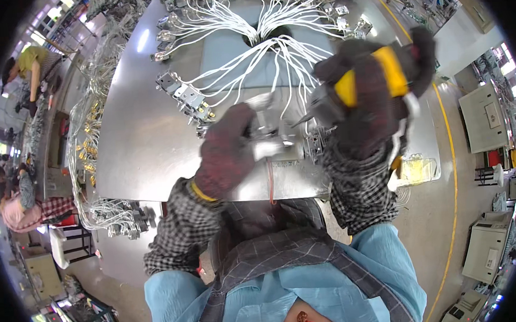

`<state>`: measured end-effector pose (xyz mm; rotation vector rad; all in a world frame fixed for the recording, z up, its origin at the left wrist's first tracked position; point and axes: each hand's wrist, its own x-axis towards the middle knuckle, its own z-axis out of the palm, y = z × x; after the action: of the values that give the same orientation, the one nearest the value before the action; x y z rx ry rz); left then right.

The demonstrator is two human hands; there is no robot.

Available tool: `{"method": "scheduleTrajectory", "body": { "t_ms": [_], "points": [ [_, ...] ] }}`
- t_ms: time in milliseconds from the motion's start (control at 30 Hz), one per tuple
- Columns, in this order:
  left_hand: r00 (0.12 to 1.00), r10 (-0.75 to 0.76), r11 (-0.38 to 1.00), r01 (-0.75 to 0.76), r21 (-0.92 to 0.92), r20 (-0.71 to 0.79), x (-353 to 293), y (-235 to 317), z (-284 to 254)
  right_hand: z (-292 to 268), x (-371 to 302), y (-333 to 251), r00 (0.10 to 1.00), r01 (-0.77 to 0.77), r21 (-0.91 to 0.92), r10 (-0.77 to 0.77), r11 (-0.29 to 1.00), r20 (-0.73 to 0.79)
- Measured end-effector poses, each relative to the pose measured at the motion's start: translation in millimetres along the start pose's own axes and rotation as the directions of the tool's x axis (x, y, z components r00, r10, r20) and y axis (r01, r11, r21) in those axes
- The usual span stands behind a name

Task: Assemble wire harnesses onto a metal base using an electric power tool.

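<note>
My left hand [225, 151], in a dark reddish glove, is closed at the fingertips on a shiny metal fitting [266, 125] above the near part of the metal table. Motion blurs the fitting, so its exact shape is unclear. My right hand [375, 111], gloved in black, is wrapped round a black and yellow power driver [346, 89]. The driver's thin tip points left, toward the fitting, seemingly a little apart from it. White cables [288, 60] fan out behind both hands from a dark round opening, several ending in metal connectors [190, 97].
The metal table [134, 138] spreads out before me. A yellow packet [419, 170] lies at its right corner. Bundled cables with connectors [118, 218] hang along the left. Two other people [23, 199] are at the far left. A stool [64, 247] stands there too.
</note>
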<state>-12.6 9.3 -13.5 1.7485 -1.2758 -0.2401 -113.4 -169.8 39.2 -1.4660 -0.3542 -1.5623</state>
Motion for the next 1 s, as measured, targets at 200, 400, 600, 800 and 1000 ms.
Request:
{"method": "scheduleTrajectory", "body": {
  "t_ms": [200, 400, 600, 800, 1000],
  "points": [
    [0.984, 0.102, 0.991, -0.113, 0.071, 0.144, 20, 2, 0, -14, 8, -10, 0.990, -0.064, -0.235, 0.032, 0.970, -0.136],
    [0.951, 0.031, 0.977, -0.093, 0.189, 0.308, 24, -3, -19, 33, 1, -39, 0.888, -0.366, 0.065, 0.370, 0.928, -0.273],
    [0.945, 0.036, 0.970, -0.112, 0.217, 0.326, 27, 10, -16, 30, -2, -35, 0.916, -0.347, 0.039, 0.347, 0.937, -0.202],
    [0.920, 0.007, 0.947, -0.132, 0.294, 0.393, 28, 4, -9, 30, -4, -31, 0.954, -0.277, 0.048, 0.281, 0.960, -0.108],
    [0.955, -0.055, 0.954, -0.036, 0.299, 0.291, 25, 29, -24, 32, -17, -28, 0.939, -0.338, -0.096, 0.328, 0.936, -0.107]
  ]
}}
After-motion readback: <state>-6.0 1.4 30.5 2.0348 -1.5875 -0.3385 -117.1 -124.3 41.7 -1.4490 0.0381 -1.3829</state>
